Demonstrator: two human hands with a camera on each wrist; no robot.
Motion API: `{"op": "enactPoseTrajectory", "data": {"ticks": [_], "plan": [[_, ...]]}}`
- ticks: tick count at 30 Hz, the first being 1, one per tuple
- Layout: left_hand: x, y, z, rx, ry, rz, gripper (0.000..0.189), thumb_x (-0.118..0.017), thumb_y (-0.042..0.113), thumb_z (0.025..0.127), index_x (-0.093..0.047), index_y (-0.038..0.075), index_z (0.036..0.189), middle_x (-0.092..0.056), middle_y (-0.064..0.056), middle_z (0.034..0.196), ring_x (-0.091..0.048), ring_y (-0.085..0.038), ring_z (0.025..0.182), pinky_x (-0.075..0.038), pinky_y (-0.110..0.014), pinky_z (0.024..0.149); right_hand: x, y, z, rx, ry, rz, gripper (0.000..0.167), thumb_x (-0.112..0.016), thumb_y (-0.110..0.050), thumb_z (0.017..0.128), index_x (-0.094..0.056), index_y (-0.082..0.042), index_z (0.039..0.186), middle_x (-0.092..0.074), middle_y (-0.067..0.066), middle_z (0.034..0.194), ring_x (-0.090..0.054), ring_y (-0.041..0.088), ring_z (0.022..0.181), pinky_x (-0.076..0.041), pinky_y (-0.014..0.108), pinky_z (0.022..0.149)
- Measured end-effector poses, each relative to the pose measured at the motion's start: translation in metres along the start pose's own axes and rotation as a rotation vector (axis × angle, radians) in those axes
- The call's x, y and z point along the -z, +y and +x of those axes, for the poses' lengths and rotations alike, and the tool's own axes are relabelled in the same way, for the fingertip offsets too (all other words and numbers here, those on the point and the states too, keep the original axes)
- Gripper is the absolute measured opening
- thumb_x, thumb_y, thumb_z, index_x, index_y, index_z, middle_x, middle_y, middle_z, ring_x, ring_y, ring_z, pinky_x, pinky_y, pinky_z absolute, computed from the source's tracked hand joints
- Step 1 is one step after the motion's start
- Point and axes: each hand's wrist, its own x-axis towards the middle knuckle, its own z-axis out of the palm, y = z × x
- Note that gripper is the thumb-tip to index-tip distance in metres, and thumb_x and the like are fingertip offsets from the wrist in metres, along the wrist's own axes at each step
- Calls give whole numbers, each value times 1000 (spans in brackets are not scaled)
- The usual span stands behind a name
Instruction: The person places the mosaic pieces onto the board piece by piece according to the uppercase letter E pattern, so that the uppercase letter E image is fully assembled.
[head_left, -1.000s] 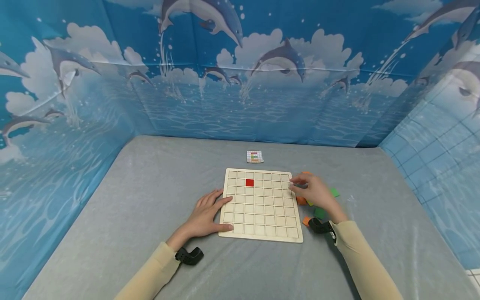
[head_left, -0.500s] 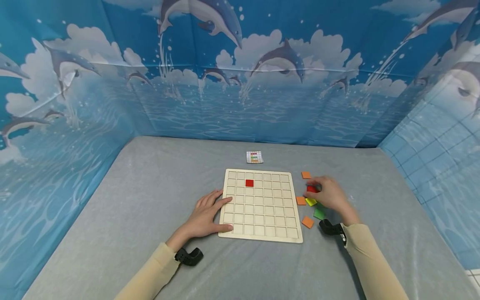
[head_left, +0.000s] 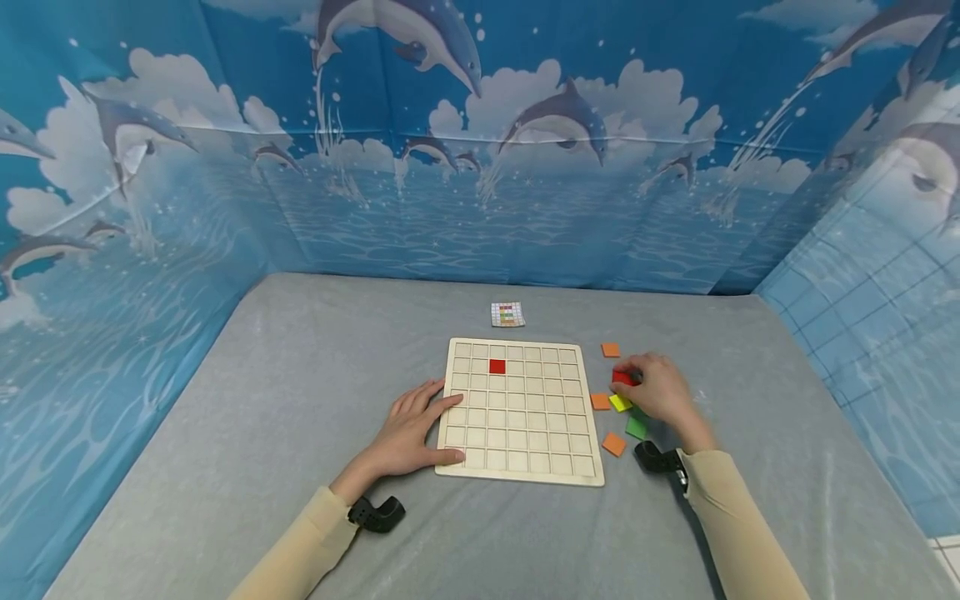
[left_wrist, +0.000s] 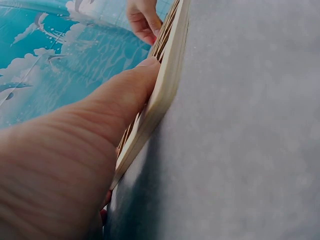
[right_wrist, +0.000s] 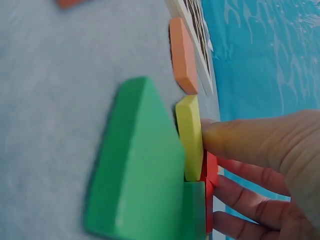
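A pale wooden grid board [head_left: 525,421] lies on the grey tabletop, with one red square tile [head_left: 497,367] in a cell of its second row. My left hand [head_left: 405,433] rests at the board's left edge; in the left wrist view its thumb [left_wrist: 130,85] presses on the top near a corner. Right of the board, my right hand [head_left: 662,392] pinches another red tile [head_left: 622,377] between thumb and fingers, amid the loose tiles. The right wrist view has the thumb close by a yellow tile [right_wrist: 191,137] and the fingertips on the red one.
Loose orange tiles [head_left: 614,445] and green tiles [head_left: 636,427] lie right of the board, partly hidden by the right hand. Behind the board is a small card [head_left: 507,314] printed with a coloured grid. A dolphin-print curtain [head_left: 480,208] closes off the back and sides.
My right hand has moved right, from the board's right edge to the loose tiles, and has taken hold of a red tile. The left hand has stayed put.
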Motion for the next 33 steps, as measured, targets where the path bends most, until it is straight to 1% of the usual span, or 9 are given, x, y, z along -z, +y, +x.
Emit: {"op": "enactPoseTrajectory", "data": {"ticks": [6, 12, 15, 20, 24, 26, 31, 33], "plan": [[1, 0, -1, 0, 1, -7, 82, -65, 58, 82, -35, 20, 148, -16, -12, 155, -8, -29, 142, -9, -53, 106, -1, 0, 1, 18, -1, 38, 23, -74, -16, 84, -63, -3, 99, -60, 12, 89, -47, 30, 84, -39, 44, 69], [2, 1, -2, -5, 9, -11, 82, -66, 58, 82, -36, 20, 148, -17, -12, 155, -8, -29, 142, -10, -54, 106, -1, 1, 1, 29, -4, 57, 23, -73, -17, 85, -64, -6, 103, -62, 8, 84, -49, 28, 81, -40, 41, 66], [2, 1, -2, -5, 9, -5, 82, -65, 58, 82, -35, 20, 148, -17, -12, 155, -8, -29, 142, -10, -54, 106, -2, 0, 0, 25, 10, 70, 22, -73, -17, 85, -67, -6, 103, -62, 8, 83, -51, 27, 79, -42, 40, 65], [0, 0, -1, -2, -1, 1, 83, -64, 59, 82, -34, 21, 149, -16, -11, 155, -6, -27, 142, -9, -53, 107, -3, -3, -2, 57, 60, 107, 17, -73, -17, 85, -70, -6, 98, -65, 8, 84, -58, 24, 75, -46, 39, 63], [0, 0, -1, -2, -2, -1, 83, -64, 60, 82, -34, 21, 149, -16, -11, 155, -6, -27, 142, -9, -53, 107, -4, -6, -3, 76, 96, 157, 16, -73, -17, 86, -70, -6, 96, -65, 5, 80, -54, 20, 65, -44, 35, 55], [-1, 0, -1, -2, -1, -3, 83, -64, 60, 82, -34, 21, 149, -16, -11, 155, -7, -27, 142, -9, -53, 107, -5, -8, -4, 90, 107, 192, 15, -73, -16, 86, -70, -5, 96, -64, 5, 79, -54, 19, 64, -43, 33, 53], [-1, 0, -1, -4, 1, -2, 83, -64, 60, 82, -34, 21, 149, -16, -11, 155, -7, -27, 142, -10, -53, 107, -11, -16, -3, 128, 107, 285, 17, -72, -11, 86, -69, -2, 99, -64, 8, 84, -58, 19, 69, -47, 29, 55], [-1, 0, -1, -4, 2, 0, 83, -64, 60, 81, -34, 21, 149, -16, -11, 155, -7, -27, 142, -10, -53, 107, -13, -21, -4, 140, 98, 322, 18, -72, -9, 86, -68, 0, 102, -63, 9, 85, -59, 20, 69, -47, 28, 53]]}}
